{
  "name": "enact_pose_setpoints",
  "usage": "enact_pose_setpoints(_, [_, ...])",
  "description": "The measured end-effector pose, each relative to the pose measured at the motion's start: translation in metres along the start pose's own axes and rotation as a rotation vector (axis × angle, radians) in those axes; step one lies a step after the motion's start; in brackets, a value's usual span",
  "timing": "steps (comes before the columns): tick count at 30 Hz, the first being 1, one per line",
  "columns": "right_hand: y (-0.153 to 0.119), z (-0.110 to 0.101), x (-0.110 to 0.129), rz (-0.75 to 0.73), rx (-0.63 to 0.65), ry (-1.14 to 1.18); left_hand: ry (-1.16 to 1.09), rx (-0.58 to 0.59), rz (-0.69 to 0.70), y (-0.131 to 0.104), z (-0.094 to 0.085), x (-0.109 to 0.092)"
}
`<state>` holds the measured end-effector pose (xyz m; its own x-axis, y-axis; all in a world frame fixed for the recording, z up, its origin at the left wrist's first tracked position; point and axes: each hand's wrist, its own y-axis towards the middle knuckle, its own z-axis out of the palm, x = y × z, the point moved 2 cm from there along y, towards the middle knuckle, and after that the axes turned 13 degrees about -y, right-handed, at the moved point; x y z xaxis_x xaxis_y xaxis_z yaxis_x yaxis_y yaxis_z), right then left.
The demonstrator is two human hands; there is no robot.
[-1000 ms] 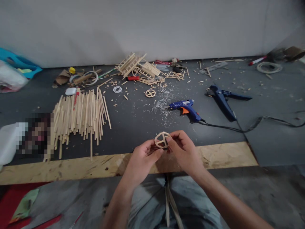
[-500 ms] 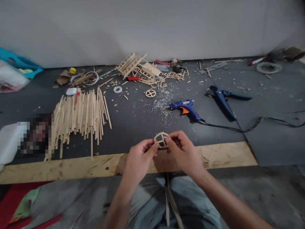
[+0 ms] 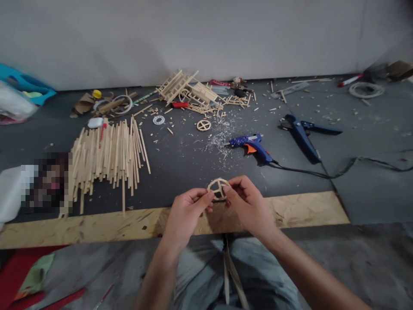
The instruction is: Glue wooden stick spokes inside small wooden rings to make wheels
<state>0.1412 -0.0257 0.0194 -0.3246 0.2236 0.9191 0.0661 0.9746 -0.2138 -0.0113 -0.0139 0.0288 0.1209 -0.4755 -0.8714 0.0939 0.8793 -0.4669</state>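
Above the front edge of the table, both hands hold a small wooden spoked wheel [image 3: 219, 189] made of thin stick pieces. My left hand [image 3: 189, 215] pinches its left rim between thumb and fingers. My right hand [image 3: 250, 206] grips the right rim, with the thumb on its near face. Farther back lies a second wooden wheel [image 3: 203, 125], flat on the dark table. A blue glue gun [image 3: 248, 144] with an orange trigger rests beyond my right hand, its nozzle pointing left.
Many wooden sticks [image 3: 109, 155] lie in a bundle at left. Against the wall sits a small wooden model [image 3: 187, 90] among offcuts. A blue cutter [image 3: 303, 140] lies at right, near the glue gun's cord [image 3: 306, 173]. A white ring [image 3: 158, 120] is mid-table.
Almost nothing differs. My hands and the wheel between them have shifted very slightly to the left; the grip is the same.
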Motion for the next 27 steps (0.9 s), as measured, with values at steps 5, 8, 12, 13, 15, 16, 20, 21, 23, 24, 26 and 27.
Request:
enact_pose_setpoints(5, [0.0008,0.0003,0.0020,-0.013,-0.002,-0.006,-0.041,-0.010,0.012,0.0012,-0.0006,0.0023])
enact_pose_setpoints(8, [0.0009,0.0003,0.0028,-0.010,-0.001,0.007,-0.050,-0.012,0.022,0.0019,-0.0004,0.0037])
enact_pose_setpoints(12, [0.0020,0.0006,0.0028,-0.003,0.000,0.013,-0.054,-0.008,0.029,0.0028,0.0001,0.0040])
enact_pose_setpoints(13, [0.0024,0.0007,0.0028,-0.004,0.000,0.014,-0.052,-0.010,0.030,0.0029,0.0003,0.0038])
enact_pose_setpoints(15, [0.0031,0.0008,0.0025,-0.006,-0.003,0.014,-0.050,-0.018,0.036,0.0031,0.0006,0.0033])
enact_pose_setpoints(16, [0.0034,0.0007,0.0024,-0.004,-0.003,0.011,-0.049,-0.023,0.038,0.0032,0.0006,0.0030])
enact_pose_setpoints(20, [0.0041,0.0002,0.0020,0.001,-0.007,-0.001,-0.045,-0.014,0.030,0.0039,0.0004,0.0026])
enact_pose_setpoints(21, [0.0042,0.0001,0.0020,0.003,-0.006,0.000,-0.051,-0.009,0.028,0.0041,0.0002,0.0026])
enact_pose_setpoints(23, [0.0043,0.0000,0.0023,0.006,-0.002,0.017,-0.078,-0.002,0.020,0.0044,-0.0003,0.0030])
enact_pose_setpoints(24, [0.0043,0.0000,0.0025,0.010,0.001,0.034,-0.098,0.003,0.010,0.0045,-0.0006,0.0034])
enact_pose_setpoints(26, [0.0047,0.0000,0.0033,0.018,0.010,0.081,-0.146,0.017,-0.018,0.0043,-0.0012,0.0043])
enact_pose_setpoints(27, [0.0049,0.0000,0.0037,0.023,0.015,0.106,-0.171,0.028,-0.037,0.0040,-0.0014,0.0047])
